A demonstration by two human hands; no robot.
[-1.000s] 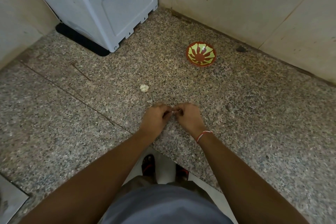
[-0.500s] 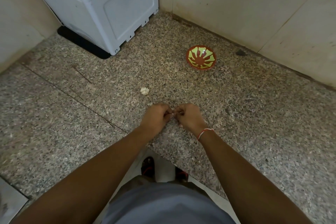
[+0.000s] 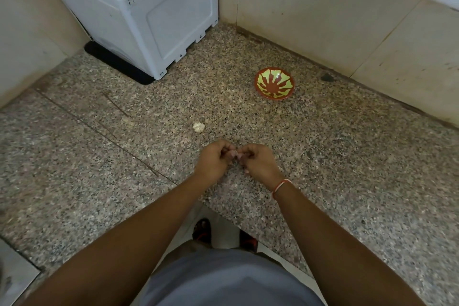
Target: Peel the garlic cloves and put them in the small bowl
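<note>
- A small pale garlic clove (image 3: 236, 155) is being pinched between the curled fingertips of the left hand (image 3: 213, 160) and the right hand (image 3: 258, 163), just above the table (image 3: 347, 156).
- The skin is best being picked at with a nail while the clove is being held firmly.
- The small bowl (image 3: 274, 83) is standing well apart, seemingly empty; the garlic bulb (image 3: 198, 127) is lying near the hands.

Bare speckled worktop (image 3: 335, 181) lies open between the hands (image 3: 234, 156) and the small bowl (image 3: 274, 83) at the back right. A garlic bulb (image 3: 199, 127) sits just beyond the hands, to their left. A white appliance (image 3: 139, 7) fills the back left corner, and walls (image 3: 323, 7) close the far edge.
</note>
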